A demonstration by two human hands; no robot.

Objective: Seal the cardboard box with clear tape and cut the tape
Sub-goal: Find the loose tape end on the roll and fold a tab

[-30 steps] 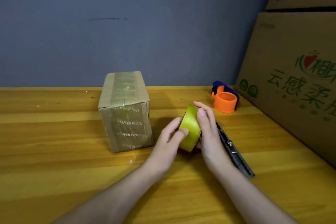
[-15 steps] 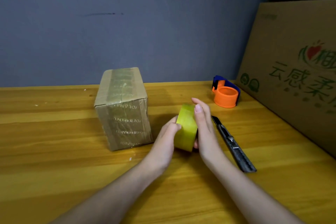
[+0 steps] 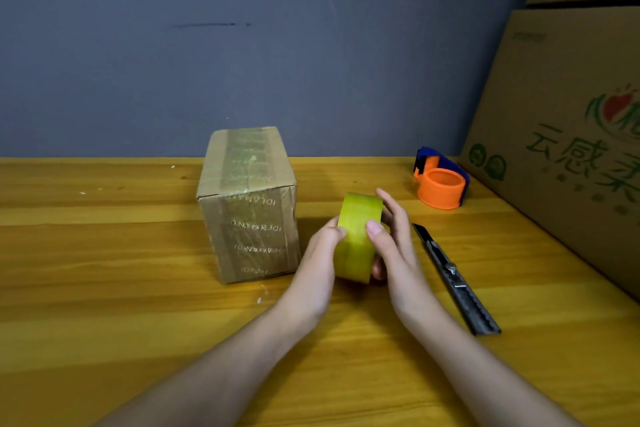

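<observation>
The roll of tape (image 3: 358,236) is standing on edge just above the wooden table (image 3: 104,305), hiding most of the fingers behind it. The left hand (image 3: 320,263) is closing on its left side, and the right hand (image 3: 394,246) is gripping its right side with the thumb lying across the face. The loose tape end is too faint to make out. The cardboard box (image 3: 247,204) is sitting just left, apart from the hands. A utility knife (image 3: 453,277) is lying right of them, an orange dispenser (image 3: 441,184) farther back. Big cartons (image 3: 568,135) are crowding the right edge, cut off by the frame; open table is stretching leftward.
</observation>
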